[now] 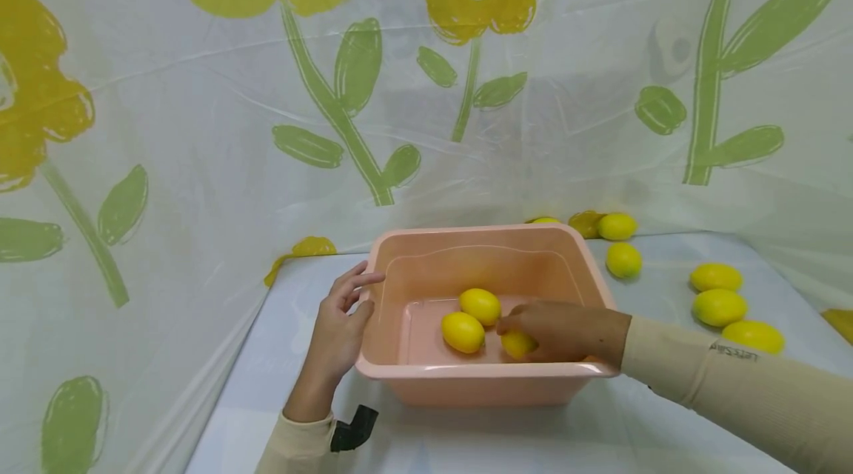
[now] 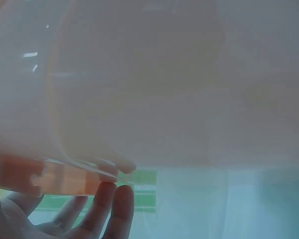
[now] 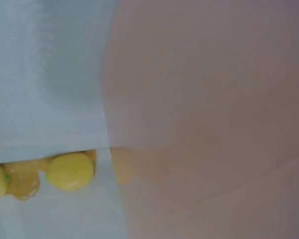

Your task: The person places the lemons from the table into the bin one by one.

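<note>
A pink plastic basin (image 1: 483, 385) stands on the table with yellow lemons inside. Two of them, a front lemon (image 1: 463, 332) and a rear lemon (image 1: 480, 306), lie against each other on its floor. My right hand (image 1: 556, 329) reaches down into the basin, its fingers around a third lemon (image 1: 517, 344), which they partly cover. At the basin's left side, my left hand (image 1: 342, 326) touches the rim with loosely bent fingers. The left wrist view shows those fingers (image 2: 120, 211) beside the rim; in the right wrist view the basin wall (image 3: 214, 114) fills much of the picture, and no hand appears.
Right of the basin, three lemons (image 1: 720, 308) lie in a row on the pale table (image 1: 666, 415). Farther back are a single lemon (image 1: 623, 260) and another lemon (image 1: 617, 226) by the cloth edge. A flower-printed cloth (image 1: 566, 141) hangs behind the table.
</note>
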The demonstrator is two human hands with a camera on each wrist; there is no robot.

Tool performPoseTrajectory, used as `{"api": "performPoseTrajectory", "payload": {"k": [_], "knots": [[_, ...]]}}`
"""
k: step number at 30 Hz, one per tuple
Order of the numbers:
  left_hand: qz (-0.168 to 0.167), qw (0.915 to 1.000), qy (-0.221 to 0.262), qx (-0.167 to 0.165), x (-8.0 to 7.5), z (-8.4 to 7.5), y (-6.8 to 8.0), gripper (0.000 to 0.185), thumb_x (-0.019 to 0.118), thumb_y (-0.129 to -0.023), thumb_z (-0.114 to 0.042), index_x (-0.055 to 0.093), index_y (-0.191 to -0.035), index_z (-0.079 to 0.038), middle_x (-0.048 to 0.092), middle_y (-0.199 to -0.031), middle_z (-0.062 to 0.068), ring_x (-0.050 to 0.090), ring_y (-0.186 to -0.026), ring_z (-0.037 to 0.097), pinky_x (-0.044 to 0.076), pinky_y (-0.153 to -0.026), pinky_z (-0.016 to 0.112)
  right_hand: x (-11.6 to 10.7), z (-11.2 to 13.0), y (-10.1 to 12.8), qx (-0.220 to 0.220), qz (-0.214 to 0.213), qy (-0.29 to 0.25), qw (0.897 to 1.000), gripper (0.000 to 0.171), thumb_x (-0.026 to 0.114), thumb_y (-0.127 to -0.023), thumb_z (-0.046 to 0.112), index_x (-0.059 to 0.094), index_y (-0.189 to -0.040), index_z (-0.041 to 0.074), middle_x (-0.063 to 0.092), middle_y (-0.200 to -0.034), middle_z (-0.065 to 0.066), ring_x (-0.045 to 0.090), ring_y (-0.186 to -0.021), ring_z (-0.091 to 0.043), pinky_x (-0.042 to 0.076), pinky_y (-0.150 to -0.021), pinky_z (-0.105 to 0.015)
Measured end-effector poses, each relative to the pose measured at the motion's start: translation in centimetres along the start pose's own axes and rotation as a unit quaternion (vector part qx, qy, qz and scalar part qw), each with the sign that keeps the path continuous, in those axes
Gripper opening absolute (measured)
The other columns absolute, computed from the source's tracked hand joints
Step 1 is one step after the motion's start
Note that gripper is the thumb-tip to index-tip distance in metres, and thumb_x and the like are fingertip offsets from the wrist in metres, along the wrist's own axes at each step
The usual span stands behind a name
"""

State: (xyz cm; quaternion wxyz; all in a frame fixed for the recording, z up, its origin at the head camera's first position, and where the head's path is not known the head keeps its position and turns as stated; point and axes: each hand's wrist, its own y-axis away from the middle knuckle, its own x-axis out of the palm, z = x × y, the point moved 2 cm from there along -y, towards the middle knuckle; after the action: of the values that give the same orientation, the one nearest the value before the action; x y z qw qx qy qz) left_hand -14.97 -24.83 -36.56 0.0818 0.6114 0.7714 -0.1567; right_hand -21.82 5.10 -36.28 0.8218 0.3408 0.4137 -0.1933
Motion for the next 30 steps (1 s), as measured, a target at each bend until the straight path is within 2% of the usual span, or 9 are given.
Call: {"api": "performPoseTrajectory", "payload": {"k": [4, 8, 12, 18, 22, 30], "knots": [[-0.002, 1.0, -0.001, -0.001, -0.01, -0.04, -0.02, 0.035, 0.05, -0.094, -0.002, 0.067, -0.124, -0.006, 0.04, -0.156, 0.004, 0.044, -0.139, 0.035, 0.038, -0.112, 0.056, 0.05, -0.11, 0.22, 0.032, 0.021, -0.017, 0.999, 0.047, 0.076, -0.087, 0.031, 0.064, -0.132, 0.026, 0.064, -0.124, 0.013, 0.055, -0.105, -0.009, 0.042, -0.11, -0.044], [-0.003, 1.0, 0.0, -0.001, -0.07, 0.01, -0.02, 0.035, 0.05, -0.094, -0.002, 0.068, -0.123, -0.009, 0.04, -0.156, 0.003, 0.044, -0.138, 0.034, 0.039, -0.111, 0.054, 0.1, -0.17, 0.17, 0.061, 0.037, -0.03, 0.997, 0.041, 0.072, -0.089, 0.02, 0.064, -0.13, 0.026, 0.062, -0.121, 0.01, 0.055, -0.104, -0.015, 0.042, -0.109, -0.049], [-0.007, 0.9999, 0.0, -0.008, -0.21, 0.15, 0.1, 0.036, 0.05, -0.094, -0.002, 0.068, -0.124, -0.009, 0.04, -0.156, 0.002, 0.044, -0.138, 0.034, 0.04, -0.11, 0.053, 0.19, -0.21, -0.19, 0.078, 0.044, -0.045, 0.995, 0.04, 0.072, -0.089, 0.018, 0.064, -0.128, 0.026, 0.061, -0.117, 0.008, 0.056, -0.102, -0.017, 0.044, -0.108, -0.053], [-0.004, 1.0, 0.002, -0.009, -0.04, 0.19, 0.15, 0.036, 0.05, -0.094, -0.002, 0.068, -0.124, -0.009, 0.04, -0.156, 0.001, 0.047, -0.135, 0.034, 0.044, -0.105, 0.05, 0.39, -0.15, -0.16, 0.081, 0.04, -0.025, 0.996, 0.041, 0.075, -0.088, 0.021, 0.066, -0.127, 0.026, 0.061, -0.112, 0.008, 0.056, -0.1, -0.018, 0.045, -0.107, -0.051], [-0.003, 1.0, 0.002, -0.005, 0.09, 0.18, 0.14, 0.036, 0.05, -0.094, -0.002, 0.068, -0.124, -0.009, 0.04, -0.156, 0.001, 0.046, -0.137, 0.034, 0.043, -0.106, 0.051, 0.36, -0.15, -0.04, 0.076, 0.036, -0.004, 0.996, 0.042, 0.078, -0.086, 0.024, 0.067, -0.126, 0.025, 0.062, -0.111, 0.008, 0.057, -0.098, -0.018, 0.046, -0.105, -0.051], [-0.005, 1.0, 0.002, -0.007, 0.14, 0.05, 0.33, 0.036, 0.05, -0.094, -0.002, 0.067, -0.125, -0.007, 0.04, -0.156, 0.001, 0.043, -0.139, 0.035, 0.04, -0.11, 0.054, 0.56, -0.04, 0.06, 0.072, 0.03, 0.004, 0.997, 0.044, 0.079, -0.084, 0.025, 0.067, -0.126, 0.023, 0.061, -0.105, 0.009, 0.057, -0.093, -0.016, 0.048, -0.104, -0.047]]}}
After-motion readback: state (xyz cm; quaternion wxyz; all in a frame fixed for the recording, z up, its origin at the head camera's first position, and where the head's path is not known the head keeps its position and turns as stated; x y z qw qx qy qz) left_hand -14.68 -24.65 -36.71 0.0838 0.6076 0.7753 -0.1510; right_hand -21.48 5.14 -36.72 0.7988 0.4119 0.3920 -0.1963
